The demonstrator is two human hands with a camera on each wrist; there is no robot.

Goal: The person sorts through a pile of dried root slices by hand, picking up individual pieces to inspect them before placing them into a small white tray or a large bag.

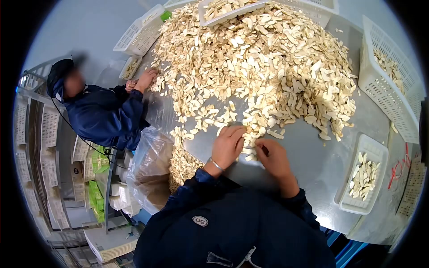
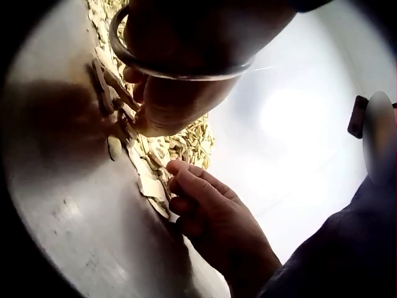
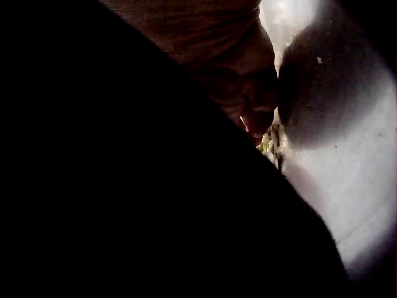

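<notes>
A large heap of pale, flat dried slices [image 1: 250, 58] covers the far part of the metal table [image 1: 308, 154]. Over the heap's near edge lies my left hand [image 1: 227, 145], a metal bangle [image 1: 217, 165] at its wrist, its fingers bent loosely among the slices. Just to its right, my right hand [image 1: 273, 156] has bent fingers and the thumb close to the index finger. The left wrist view shows the right fingertips [image 2: 177, 166] right at a row of slices [image 2: 149, 180]; I cannot tell whether they pinch one. Darkness covers most of the right wrist view.
A white tray [image 1: 385, 156] with some slices stands at the right, below a tall perforated basket [image 1: 380, 85]. Another person [image 1: 103, 111] works at the heap's left side. A clear plastic bag [image 1: 149, 163] hangs by the table's left edge. Another tray [image 1: 237, 15] sits atop the heap.
</notes>
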